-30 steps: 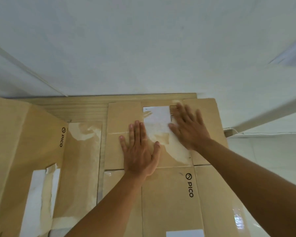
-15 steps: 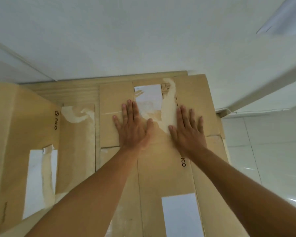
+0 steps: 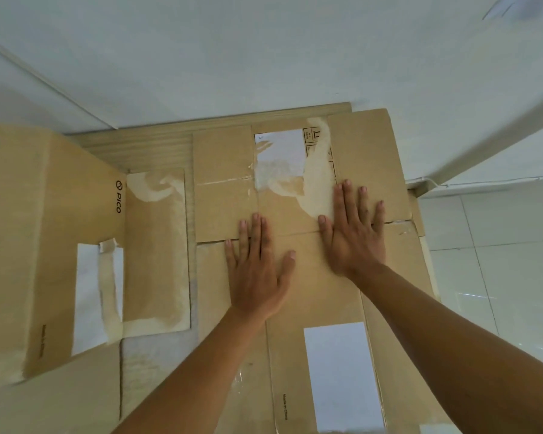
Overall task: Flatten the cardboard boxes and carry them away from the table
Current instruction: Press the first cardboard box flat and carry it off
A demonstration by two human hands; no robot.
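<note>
A flattened brown cardboard box (image 3: 223,202) with white labels and torn tape marks lies on the wooden table (image 3: 157,145). My left hand (image 3: 257,270) rests palm down on it, fingers spread, across the fold line near the box's middle. My right hand (image 3: 355,233) lies flat just to its right, fingers pointing toward the wall, over the same fold. Neither hand grips anything. A second cardboard box (image 3: 44,233), printed PICO, stands at the left with a flap (image 3: 156,252) lying open on the table.
A white wall (image 3: 264,51) rises just behind the table's far edge. White floor tiles (image 3: 499,261) show at the right, beyond the table's right edge. A pale cable runs along the wall's base at the right.
Both hands have slid back toward me along the flattened box, from the white label area down to the fold line. My view has tilted, showing more of the box's near part.
</note>
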